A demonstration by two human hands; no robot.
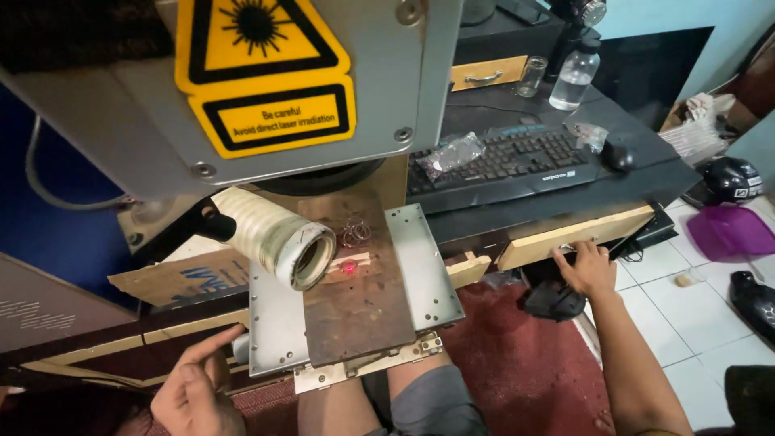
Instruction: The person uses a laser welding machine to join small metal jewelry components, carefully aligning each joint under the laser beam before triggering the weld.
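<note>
Head view: scorched metal plate (355, 311), dark desk (646, 173).

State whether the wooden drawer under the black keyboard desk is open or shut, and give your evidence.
Open: the wooden drawer front juts out from the desk edge, and the right hand rests on its metal handle.

yellow-and-black warning label (262, 69) on the grey machine head; dark screen (654, 69) behind the keyboard, seemingly off.

Small home workshop: my laser engraver (299, 81) with its yellow warning label (262, 69) over a metal work plate (355, 282), keyboard (504, 157) on a dark desk (646, 165), tiled floor (694, 323).
</note>
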